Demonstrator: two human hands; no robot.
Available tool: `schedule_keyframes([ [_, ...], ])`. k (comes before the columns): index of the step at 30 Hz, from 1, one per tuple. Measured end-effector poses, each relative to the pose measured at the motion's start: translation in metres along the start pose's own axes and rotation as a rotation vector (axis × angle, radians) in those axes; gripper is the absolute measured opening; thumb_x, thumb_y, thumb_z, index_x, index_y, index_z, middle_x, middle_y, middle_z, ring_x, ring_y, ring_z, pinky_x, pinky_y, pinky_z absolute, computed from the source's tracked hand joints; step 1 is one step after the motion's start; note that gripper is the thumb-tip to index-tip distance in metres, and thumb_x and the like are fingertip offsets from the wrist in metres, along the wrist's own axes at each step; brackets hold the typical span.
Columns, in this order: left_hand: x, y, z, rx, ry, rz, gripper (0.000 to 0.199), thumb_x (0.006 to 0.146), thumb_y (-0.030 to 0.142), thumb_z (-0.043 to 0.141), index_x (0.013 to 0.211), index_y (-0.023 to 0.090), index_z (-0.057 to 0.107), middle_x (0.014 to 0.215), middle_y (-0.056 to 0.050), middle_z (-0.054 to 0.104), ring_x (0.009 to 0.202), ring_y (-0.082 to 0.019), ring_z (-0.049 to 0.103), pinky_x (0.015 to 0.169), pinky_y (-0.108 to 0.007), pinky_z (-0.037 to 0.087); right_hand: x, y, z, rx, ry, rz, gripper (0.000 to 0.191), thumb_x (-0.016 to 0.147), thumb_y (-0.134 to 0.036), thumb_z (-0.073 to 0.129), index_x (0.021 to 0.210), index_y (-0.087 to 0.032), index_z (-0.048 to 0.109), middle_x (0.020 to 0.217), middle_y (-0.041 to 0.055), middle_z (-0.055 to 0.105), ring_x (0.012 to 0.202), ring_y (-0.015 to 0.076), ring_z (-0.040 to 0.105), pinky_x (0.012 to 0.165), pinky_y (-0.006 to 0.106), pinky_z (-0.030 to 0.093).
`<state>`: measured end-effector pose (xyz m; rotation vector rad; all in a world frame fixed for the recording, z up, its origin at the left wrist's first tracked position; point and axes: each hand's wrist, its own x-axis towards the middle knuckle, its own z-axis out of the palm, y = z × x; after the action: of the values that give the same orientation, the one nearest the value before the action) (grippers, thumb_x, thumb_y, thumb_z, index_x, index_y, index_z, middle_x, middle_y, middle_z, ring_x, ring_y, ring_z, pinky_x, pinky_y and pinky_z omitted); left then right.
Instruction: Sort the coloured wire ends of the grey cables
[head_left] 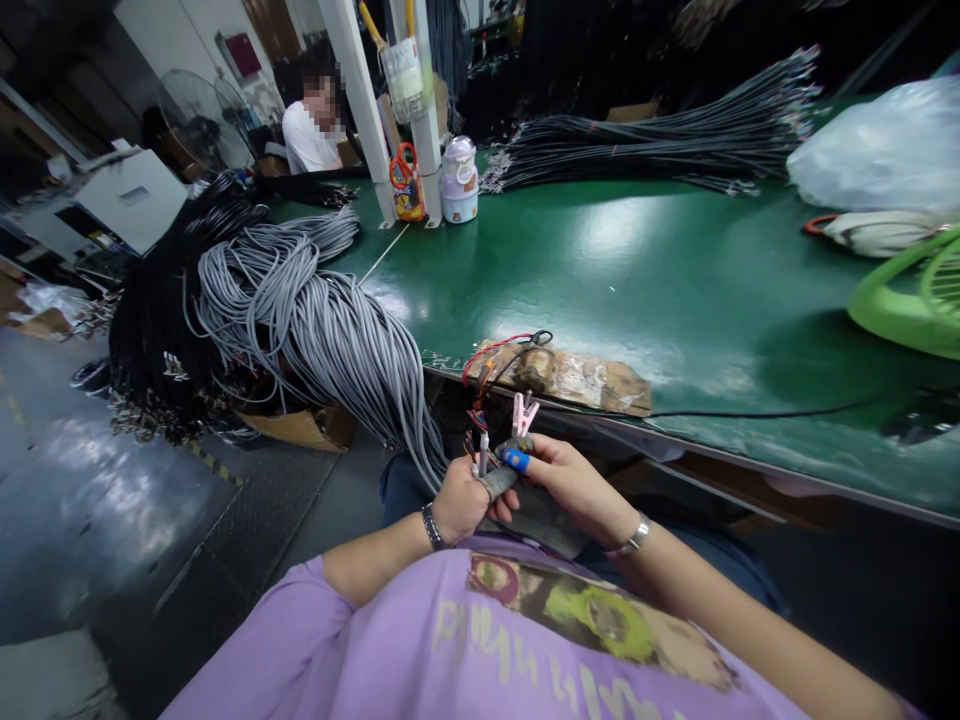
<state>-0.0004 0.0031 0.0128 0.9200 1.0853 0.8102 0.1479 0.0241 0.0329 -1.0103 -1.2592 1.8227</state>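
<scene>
Head view: the left hand (461,500) is positioned at the front edge of the green table (675,270), above the lap, with its fingers closed around a grey cable end (484,455). The cable end projects upward from the fist, and thin multicoloured wires (472,422) are located directly above and beside it. The right hand (566,480) is located just beside the left; its thumb and forefinger are pressed together on a dark grey piece (504,482) that spans the space between the two hands. The exact form of this piece cannot be told. A blue covering (516,460) is fitted on one digit of the right hand. A pink clip (523,414) stands upright just beyond the right fingertips. A bundle of grey cables (322,310) lies to the left, draped over the table corner and running down toward the left hand; a mass of black cables (157,320) is adjacent to it. A cardboard box (307,428) is located under the grey bundle. A wooden board (622,388) lies along the table's front edge, with a red wire (487,348) at its left end. Toward the rear of the table are a lilac bottle (460,185), orange-handled scissors (403,168) and a long bundle of dark cables (645,150).
</scene>
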Motion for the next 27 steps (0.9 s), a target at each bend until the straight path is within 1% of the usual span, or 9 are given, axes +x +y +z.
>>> schedule_keyframes([
  [3, 0.0, 0.0, 0.0, 0.014, -0.003, 0.003, 0.046, 0.069, 0.058, 0.067, 0.072, 0.013, 0.056, 0.053, -0.001, 0.06, 0.036, -0.008, 0.051, 0.034, -0.017, 0.032, -0.001, 0.0, 0.002, -0.001, 0.03, -0.004, 0.036, 0.076, -0.052, 0.066, 0.075, -0.018, 0.055, 0.052, 0.0002, 0.06, 0.049, 0.0142, 0.054, 0.054, 0.028, 0.037],
  [8, 0.0, 0.002, 0.001, 0.024, -0.007, 0.031, 0.049, 0.07, 0.06, 0.064, 0.065, 0.013, 0.055, 0.053, -0.002, 0.06, 0.037, -0.007, 0.05, 0.036, -0.017, 0.032, 0.0, 0.011, -0.001, -0.081, 0.23, -0.061, 0.039, 0.069, -0.054, 0.071, 0.071, -0.017, 0.058, 0.062, 0.0, 0.059, 0.056, 0.0124, 0.049, 0.058, 0.027, 0.038],
  [11, 0.0, -0.001, 0.001, 0.002, 0.008, 0.053, 0.048, 0.072, 0.06, 0.063, 0.065, 0.013, 0.055, 0.054, -0.002, 0.061, 0.038, -0.007, 0.051, 0.036, -0.017, 0.032, 0.002, 0.017, -0.001, -0.094, 0.275, -0.071, 0.039, 0.068, -0.054, 0.072, 0.069, -0.017, 0.059, 0.064, 0.0004, 0.058, 0.06, 0.0125, 0.047, 0.059, 0.027, 0.037],
  [16, 0.0, -0.004, 0.0, -0.061, 0.06, 0.077, 0.043, 0.073, 0.055, 0.064, 0.067, 0.014, 0.054, 0.054, 0.0, 0.061, 0.036, -0.007, 0.051, 0.034, -0.017, 0.031, 0.002, 0.02, -0.003, 0.028, 0.254, -0.022, 0.038, 0.066, -0.052, 0.075, 0.07, -0.017, 0.059, 0.065, -0.0004, 0.057, 0.058, 0.0108, 0.045, 0.057, 0.026, 0.037],
  [19, -0.001, 0.001, -0.001, -0.11, 0.066, 0.067, 0.042, 0.072, 0.054, 0.066, 0.068, 0.014, 0.054, 0.052, 0.0, 0.059, 0.034, -0.007, 0.049, 0.033, -0.017, 0.03, 0.003, 0.02, -0.013, 0.224, 0.207, 0.027, 0.036, 0.067, -0.049, 0.076, 0.071, -0.017, 0.058, 0.064, -0.0013, 0.056, 0.058, 0.0103, 0.046, 0.059, 0.026, 0.041],
  [21, -0.002, 0.007, -0.002, -0.143, 0.041, 0.048, 0.042, 0.07, 0.053, 0.068, 0.068, 0.013, 0.055, 0.05, 0.0, 0.059, 0.033, -0.008, 0.048, 0.032, -0.017, 0.03, 0.007, 0.018, -0.021, 0.374, 0.201, 0.067, 0.036, 0.068, -0.05, 0.076, 0.072, -0.018, 0.059, 0.066, -0.0009, 0.057, 0.057, 0.01, 0.047, 0.059, 0.026, 0.045],
  [23, -0.003, 0.013, -0.002, -0.166, -0.008, 0.023, 0.042, 0.068, 0.052, 0.07, 0.069, 0.012, 0.056, 0.05, 0.0, 0.059, 0.033, -0.008, 0.048, 0.032, -0.018, 0.03, 0.012, 0.013, -0.027, 0.465, 0.185, 0.111, 0.038, 0.07, -0.054, 0.072, 0.076, -0.018, 0.062, 0.071, 0.0009, 0.06, 0.057, 0.0099, 0.049, 0.058, 0.025, 0.046],
  [25, -0.002, 0.02, -0.001, -0.178, -0.062, -0.002, 0.043, 0.065, 0.052, 0.072, 0.069, 0.012, 0.056, 0.049, 0.0, 0.058, 0.033, -0.008, 0.048, 0.031, -0.018, 0.03, 0.017, 0.007, -0.029, 0.471, 0.125, 0.137, 0.041, 0.072, -0.057, 0.069, 0.08, -0.017, 0.063, 0.073, 0.0022, 0.061, 0.057, 0.01, 0.05, 0.055, 0.024, 0.046],
  [27, -0.001, 0.026, 0.002, -0.19, -0.099, -0.021, 0.045, 0.063, 0.053, 0.073, 0.068, 0.013, 0.055, 0.048, 0.0, 0.058, 0.032, -0.008, 0.047, 0.031, -0.018, 0.03, 0.022, 0.001, -0.027, 0.433, 0.071, 0.11, 0.044, 0.072, -0.06, 0.068, 0.079, -0.016, 0.063, 0.068, 0.0015, 0.059, 0.055, 0.01, 0.048, 0.051, 0.023, 0.042],
])
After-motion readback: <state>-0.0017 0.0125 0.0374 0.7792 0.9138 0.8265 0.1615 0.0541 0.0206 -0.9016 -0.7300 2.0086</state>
